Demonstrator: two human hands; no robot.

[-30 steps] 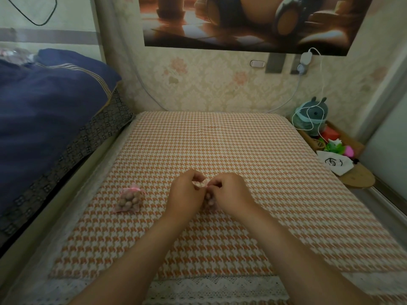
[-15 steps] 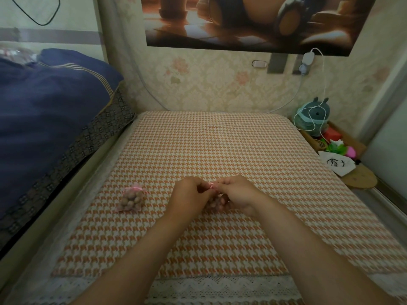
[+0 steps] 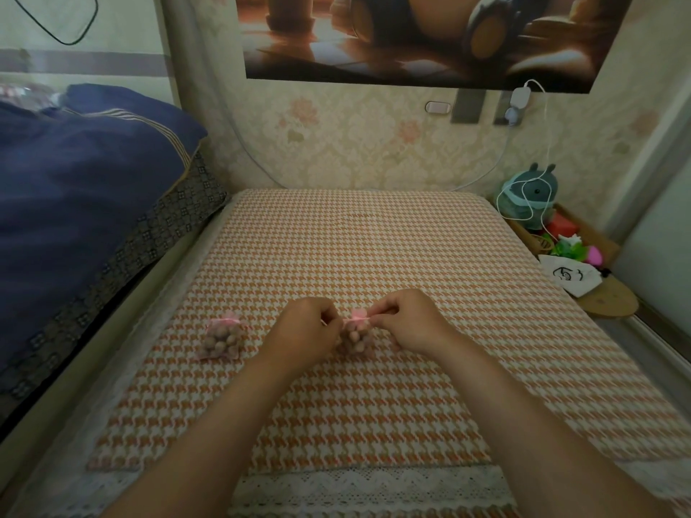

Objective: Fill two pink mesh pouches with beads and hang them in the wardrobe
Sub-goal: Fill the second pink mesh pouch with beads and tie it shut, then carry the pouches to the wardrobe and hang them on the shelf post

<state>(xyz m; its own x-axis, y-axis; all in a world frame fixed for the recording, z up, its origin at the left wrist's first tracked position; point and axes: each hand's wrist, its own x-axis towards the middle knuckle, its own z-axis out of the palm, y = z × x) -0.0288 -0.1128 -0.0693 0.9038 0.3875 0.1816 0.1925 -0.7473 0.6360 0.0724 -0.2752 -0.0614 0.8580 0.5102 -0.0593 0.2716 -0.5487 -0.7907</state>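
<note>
My left hand and right hand are close together over the table, which is covered by an orange-and-white houndstooth cloth with a lace trim on the near edge. Between the hands stands a pink mesh pouch packed with brownish beads, base on the cloth. Both hands have fingers curled, pinching the pink drawstring at the pouch neck: left hand on the left end, right hand on the right end. The neck looks gathered; I can't tell whether it's knotted.

The second pink mesh pouch lies on the cloth to the left, near my left hand but apart from it. It's also full of beads, with a pink tie at the top.

Left of the table is a bed with a navy quilt. On the back wall there's floral wallpaper and a big poster, and a white charger whose cable drops to a teal plush toy. On the right is a white cloth bag with a drawn face, just beside the table edge.
</note>
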